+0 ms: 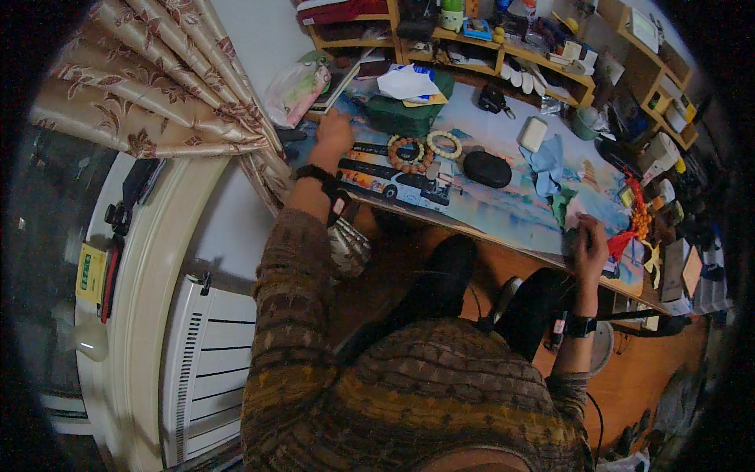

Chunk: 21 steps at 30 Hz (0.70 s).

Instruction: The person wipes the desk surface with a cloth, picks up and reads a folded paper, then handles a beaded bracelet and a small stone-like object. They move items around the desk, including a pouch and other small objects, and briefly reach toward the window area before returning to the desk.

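Observation:
My left hand rests at the left end of the desk, near a plastic packet; whether it holds anything is hidden. My right hand is over the desk's right front part, its fingers bent by a small pale pink piece that they seem to touch. Beside that piece lie a green cloth-like piece and a light blue cloth. Between my hands are bead bracelets, a black oval case and a picture of a bus.
A dark green box with papers on it stands at the back, below wooden shelves. A white case lies above the blue cloth. Orange beads with a red tassel lie at right. A patterned curtain hangs at left.

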Motion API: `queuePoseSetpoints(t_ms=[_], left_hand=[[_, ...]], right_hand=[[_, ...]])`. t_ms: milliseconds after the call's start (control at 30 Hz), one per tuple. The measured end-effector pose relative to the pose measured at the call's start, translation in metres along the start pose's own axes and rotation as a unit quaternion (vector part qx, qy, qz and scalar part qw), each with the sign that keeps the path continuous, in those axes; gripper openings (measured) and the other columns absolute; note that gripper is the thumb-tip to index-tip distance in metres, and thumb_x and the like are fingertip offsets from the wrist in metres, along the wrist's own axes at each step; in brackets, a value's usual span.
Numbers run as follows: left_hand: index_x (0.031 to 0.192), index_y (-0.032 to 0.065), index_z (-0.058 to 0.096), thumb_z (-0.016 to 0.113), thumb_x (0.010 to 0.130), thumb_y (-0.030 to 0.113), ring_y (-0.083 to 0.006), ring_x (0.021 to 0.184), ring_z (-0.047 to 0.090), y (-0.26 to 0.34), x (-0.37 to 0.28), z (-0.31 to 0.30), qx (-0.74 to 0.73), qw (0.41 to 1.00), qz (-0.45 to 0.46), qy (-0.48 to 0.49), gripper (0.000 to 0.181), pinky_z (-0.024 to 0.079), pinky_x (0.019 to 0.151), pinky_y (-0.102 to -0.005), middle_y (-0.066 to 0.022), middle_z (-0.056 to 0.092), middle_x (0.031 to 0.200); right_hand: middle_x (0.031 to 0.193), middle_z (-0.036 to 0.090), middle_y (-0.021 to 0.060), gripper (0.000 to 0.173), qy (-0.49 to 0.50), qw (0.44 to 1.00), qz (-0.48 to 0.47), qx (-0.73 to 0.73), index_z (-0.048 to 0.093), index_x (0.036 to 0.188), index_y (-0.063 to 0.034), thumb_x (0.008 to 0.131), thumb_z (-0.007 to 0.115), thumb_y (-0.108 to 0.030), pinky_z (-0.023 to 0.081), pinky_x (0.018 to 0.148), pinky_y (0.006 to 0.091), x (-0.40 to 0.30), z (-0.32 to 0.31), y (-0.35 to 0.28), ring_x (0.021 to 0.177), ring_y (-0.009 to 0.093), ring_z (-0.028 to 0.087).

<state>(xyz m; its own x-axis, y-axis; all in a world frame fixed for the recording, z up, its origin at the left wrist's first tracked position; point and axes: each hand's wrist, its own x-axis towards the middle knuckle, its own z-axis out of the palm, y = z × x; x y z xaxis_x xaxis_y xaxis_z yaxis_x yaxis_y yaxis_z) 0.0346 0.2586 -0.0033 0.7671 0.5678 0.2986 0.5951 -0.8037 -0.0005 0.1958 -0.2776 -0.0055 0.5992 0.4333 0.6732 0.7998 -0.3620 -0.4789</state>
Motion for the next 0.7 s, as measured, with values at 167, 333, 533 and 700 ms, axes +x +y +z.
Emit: queuePoseSetpoints(t_ms=[167,333,533,700], left_hand=[[0.094,0.007,0.066,0.064,0.072,0.013,-0.0349,0.093,0.052,0.01,-0.048,-0.012,-0.092,0.988,0.103,0.065,0.023,0.044,0.077,-0.0462,-0.0164,0.055,0.092],[0.091,0.0034,0.061,0.065,0.07,0.01,-0.0331,0.097,0.052,0.025,-0.101,-0.031,-0.227,0.96,0.162,0.019,0.023,0.043,0.08,-0.0441,-0.0172,0.054,0.096],[0.106,0.006,0.057,0.067,0.068,0.001,-0.0304,0.11,0.047,0.019,-0.123,-0.019,-0.349,0.914,0.089,0.189,0.04,0.039,0.094,-0.0399,-0.0133,0.049,0.117],[0.115,0.0063,0.055,0.071,0.068,0.005,-0.0316,0.11,0.045,-0.007,-0.135,0.0,-0.264,0.922,0.083,0.27,0.05,0.038,0.094,-0.0405,-0.0141,0.047,0.116]], right_hand=[[0.101,0.061,0.0129,0.019,0.0,1.0,0.006,0.029,0.057,0.1,-0.0002,0.084,0.049,0.004,0.044,0.083,0.031,-0.001,-0.001,0.001,0.094,0.026,0.058],[0.103,0.061,0.0133,0.017,-0.007,1.0,0.014,0.024,0.057,0.098,-0.0002,0.084,0.048,0.004,0.044,0.084,0.0317,-0.001,-0.001,0.0,0.095,0.027,0.058],[0.102,0.061,0.0133,0.015,0.001,1.0,-0.003,0.011,0.057,0.097,-0.0007,0.084,0.05,0.002,0.044,0.084,0.0314,-0.002,0.0,0.006,0.094,0.027,0.059],[0.102,0.062,0.0119,0.016,0.003,1.0,0.018,-0.016,0.057,0.099,-0.0023,0.084,0.052,0.001,0.045,0.083,0.0316,-0.004,0.003,0.012,0.094,0.027,0.059]])
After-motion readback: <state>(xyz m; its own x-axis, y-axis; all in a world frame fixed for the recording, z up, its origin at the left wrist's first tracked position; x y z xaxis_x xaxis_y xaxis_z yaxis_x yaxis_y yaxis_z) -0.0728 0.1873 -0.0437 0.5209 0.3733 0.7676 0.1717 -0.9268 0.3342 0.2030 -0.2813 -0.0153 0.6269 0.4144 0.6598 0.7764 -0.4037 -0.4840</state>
